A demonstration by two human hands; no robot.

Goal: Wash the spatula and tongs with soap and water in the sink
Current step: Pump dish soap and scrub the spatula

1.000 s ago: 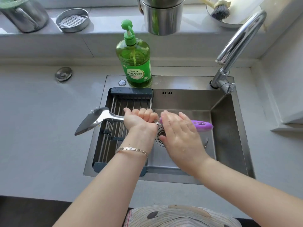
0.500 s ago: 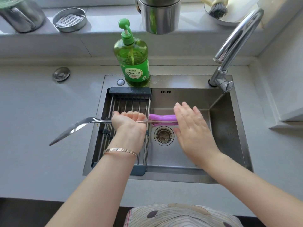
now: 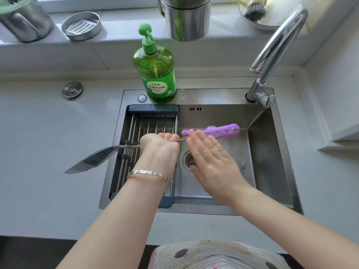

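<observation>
- The left hand (image 3: 161, 146), at the centre of the frame, has its fingers curled tight round the metal shaft of the spatula (image 3: 93, 160).
- The blade reaches left over the counter; the sudsy purple handle (image 3: 219, 131) lies over the sink (image 3: 272, 162), right of centre.
- The right hand (image 3: 211, 162) is flat with its fingers straight and slightly spread, the tips at the handle's near end; I cannot tell whether they touch it.
- A green soap bottle (image 3: 157, 74) stands on the sink's far rim.

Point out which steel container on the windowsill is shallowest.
The low round tin with a perforated insert; the lidded pot and the mug stand taller.
</observation>
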